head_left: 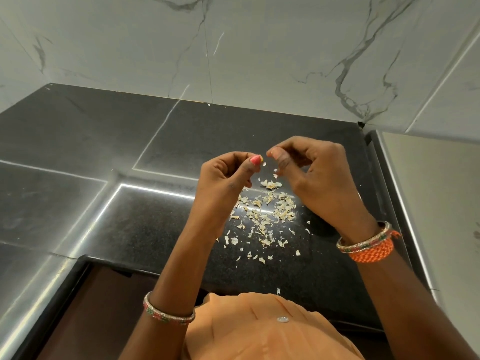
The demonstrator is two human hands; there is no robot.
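Left hand (228,175) pinches bit (261,159); right hand (314,170) beside — peel scraps (267,216) below.

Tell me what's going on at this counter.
A person is picking something apart over a black counter. The left hand pinches a small yellowish piece at its thumb tip. The right hand is curled close beside it, though whether it grips the piece is unclear. Pale papery flakes lie scattered on the counter beneath both hands, and a couple under the right thumb seem to be mid-fall.
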